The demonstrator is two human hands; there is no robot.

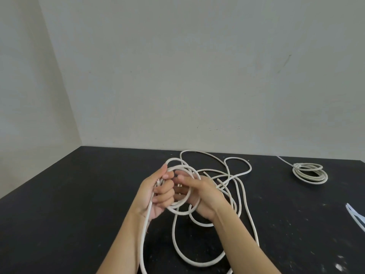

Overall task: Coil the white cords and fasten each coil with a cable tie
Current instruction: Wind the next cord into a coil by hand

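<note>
Head view — left hand (158,191) clasps loops of white cord (177,212); right hand (200,193) grips one loop — uncoiled slack lies right of both hands.

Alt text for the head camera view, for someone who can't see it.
Two hands coil a white cord above a black table: the left hand grips several loops, the right hand holds one loop. Loose cord sprawls on the table; another coiled cord lies far right, white strips, probably cable ties, at the right edge.
</note>
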